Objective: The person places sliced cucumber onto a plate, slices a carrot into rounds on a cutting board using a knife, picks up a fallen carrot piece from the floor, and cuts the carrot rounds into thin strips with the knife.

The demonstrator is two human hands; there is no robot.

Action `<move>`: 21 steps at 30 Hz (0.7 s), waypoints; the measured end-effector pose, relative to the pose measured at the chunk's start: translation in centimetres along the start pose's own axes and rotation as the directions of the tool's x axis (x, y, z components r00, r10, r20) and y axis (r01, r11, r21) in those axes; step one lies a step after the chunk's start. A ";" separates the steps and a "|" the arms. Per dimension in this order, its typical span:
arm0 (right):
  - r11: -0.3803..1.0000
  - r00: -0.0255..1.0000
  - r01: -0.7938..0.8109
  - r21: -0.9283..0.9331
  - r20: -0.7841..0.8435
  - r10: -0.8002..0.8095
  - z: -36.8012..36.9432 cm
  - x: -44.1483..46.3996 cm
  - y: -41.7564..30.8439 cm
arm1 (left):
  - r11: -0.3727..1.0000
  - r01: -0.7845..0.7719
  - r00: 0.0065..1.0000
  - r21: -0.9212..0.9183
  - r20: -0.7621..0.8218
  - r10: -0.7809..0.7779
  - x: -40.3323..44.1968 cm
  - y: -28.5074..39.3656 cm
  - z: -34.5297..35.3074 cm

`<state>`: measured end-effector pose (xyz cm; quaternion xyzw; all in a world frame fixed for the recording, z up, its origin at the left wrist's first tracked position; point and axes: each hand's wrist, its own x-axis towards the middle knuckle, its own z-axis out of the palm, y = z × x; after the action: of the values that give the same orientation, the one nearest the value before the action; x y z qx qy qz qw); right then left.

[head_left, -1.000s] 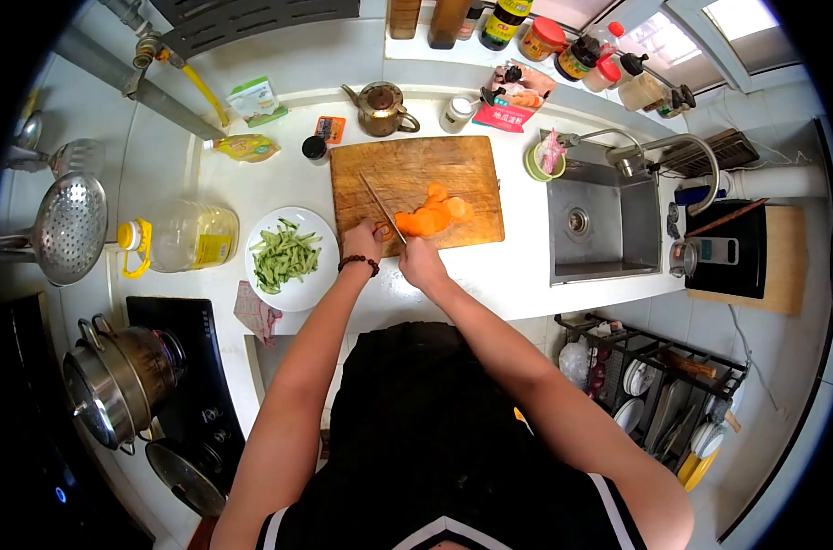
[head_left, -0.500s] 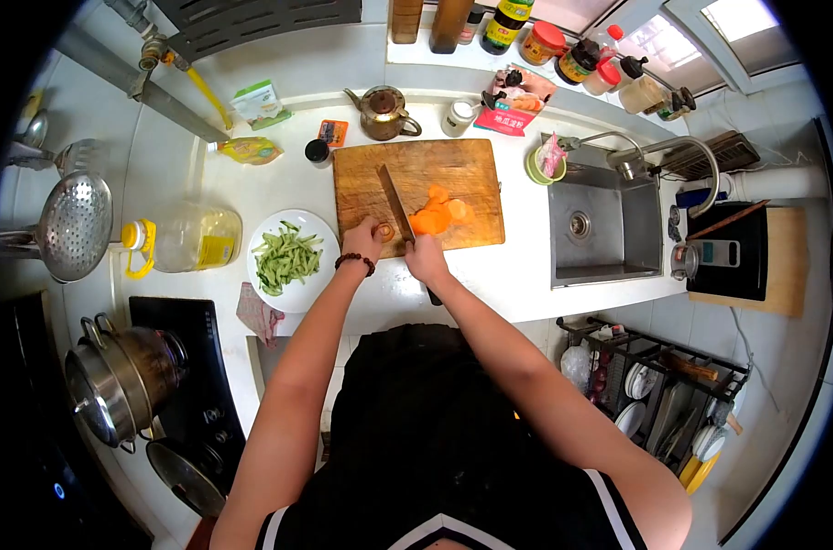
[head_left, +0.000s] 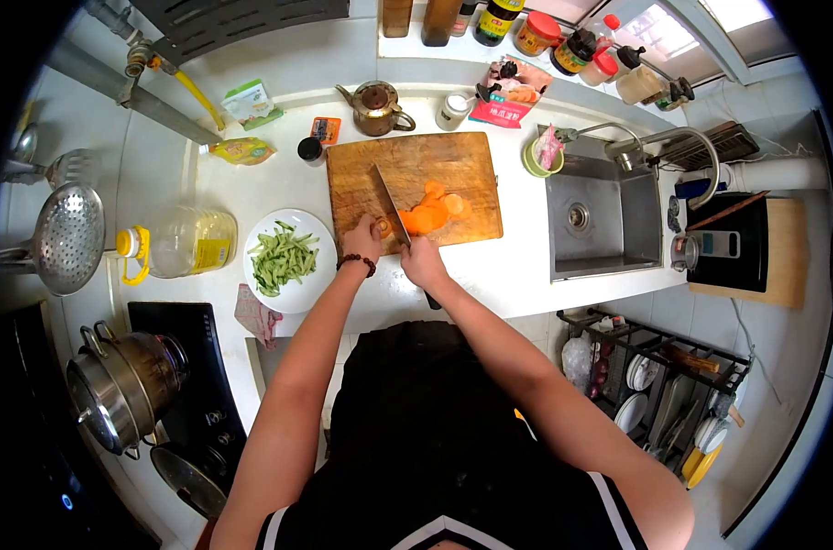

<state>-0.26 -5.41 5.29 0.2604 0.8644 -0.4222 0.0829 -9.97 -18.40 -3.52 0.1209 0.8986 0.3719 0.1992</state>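
Note:
My right hand (head_left: 422, 262) is closed round the knife (head_left: 391, 203), whose blade points up and left over the wooden cutting board (head_left: 471, 165). Just left of the blade, the fingers of my left hand (head_left: 362, 240) hold the remaining carrot piece (head_left: 383, 225) on the board. Orange carrot slices (head_left: 427, 216) lie in a loose pile to the right of the blade. A white plate (head_left: 320, 270) with green cucumber strips (head_left: 284, 258) stands on the counter left of the board.
A teapot (head_left: 376, 108), a black-capped jar (head_left: 311, 149) and a white jar (head_left: 454, 111) stand behind the board. An oil jug (head_left: 192, 241) and a stove with a steel pot (head_left: 105, 403) are on the left; the sink (head_left: 600, 215) is on the right.
The knife blade swung away from my left hand, showing its flat side, then came back upright beside the carrot piece. The slices stay to its right.

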 end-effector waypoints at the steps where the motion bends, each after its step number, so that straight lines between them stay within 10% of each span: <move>1: 1.000 1.000 0.002 -0.001 0.008 -0.002 0.1 0.2 0.3 | 1.000 0.002 1.000 -0.001 0.001 -0.002 0.1 0.1 0.0; 16: 0.999 0.998 -0.038 0.007 -0.042 0.039 -0.5 1.3 0.7 | 0.980 0.195 0.980 -0.039 0.046 -0.193 0.6 1.9 -1.5; 18: 1.000 0.999 -0.025 0.011 -0.041 0.026 -1.4 0.6 0.2 | 0.951 -0.176 0.975 0.255 -0.085 0.203 0.0 2.8 -2.6; 21: 0.999 0.998 -0.044 0.023 -0.037 0.045 -1.3 0.1 -0.4 | 0.930 -0.348 0.930 0.119 -0.077 0.359 0.4 2.5 -3.2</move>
<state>-0.50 -4.56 6.37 0.2884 0.8550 -0.4248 0.0730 -11.61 -18.56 0.23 0.2727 0.8888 0.3600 0.0783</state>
